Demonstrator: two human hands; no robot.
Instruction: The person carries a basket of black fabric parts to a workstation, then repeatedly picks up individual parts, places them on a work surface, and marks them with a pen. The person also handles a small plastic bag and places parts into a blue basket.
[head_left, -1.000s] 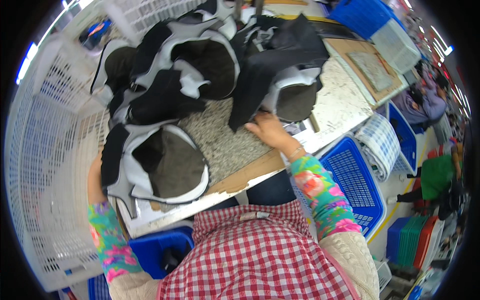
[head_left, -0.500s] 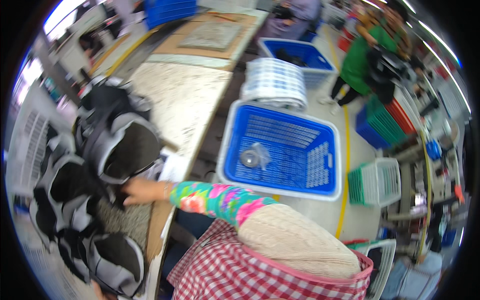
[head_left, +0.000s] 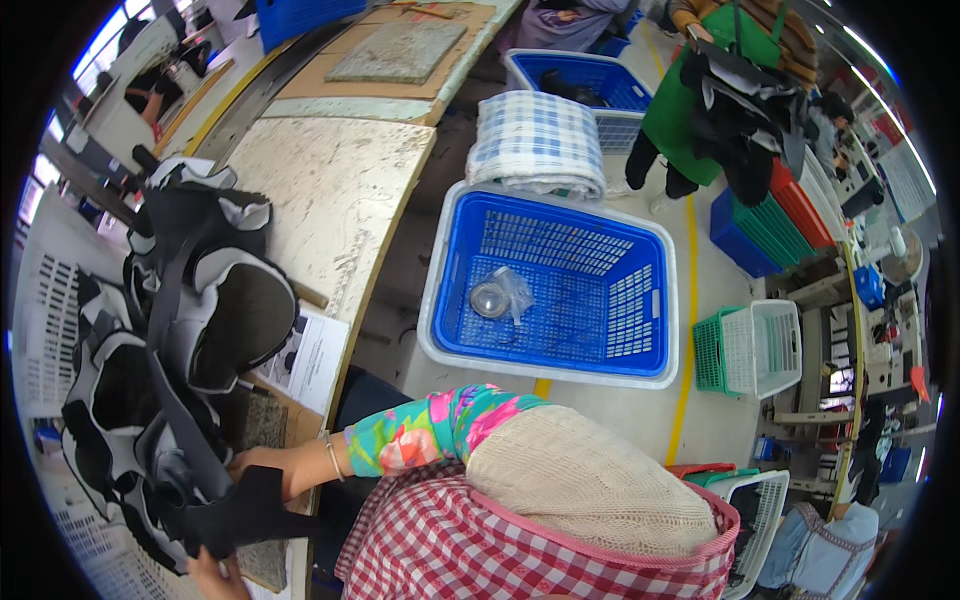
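Observation:
Black shoe uppers [head_left: 120,380] with grey linings are heaped on the left of the workbench, their openings toward me. My right hand [head_left: 268,468], in a floral sleeve with a bracelet, is closed at the upper edge of a flat black fabric piece [head_left: 255,508], which hides its fingertips. At the bottom edge of the view, my left hand [head_left: 215,577] pinches the lower edge of the same piece; its fingers show only in part. A long dark strip [head_left: 178,410] runs from the uppers down toward this piece. Under the hands lies a rough grey pad [head_left: 262,420].
A printed sheet [head_left: 312,360] lies by the bench edge. On the floor stands a blue basket [head_left: 640,300] holding a clear bag with a round item. A checked cloth bundle [head_left: 535,140] and stacked crates [head_left: 750,235] are beyond. A person in green [head_left: 680,120] carries black pieces.
My right hand has moved down and nearer my left hand. The black piece now spreads between them, and the dark strip shows across the uppers. The person in green has come closer.

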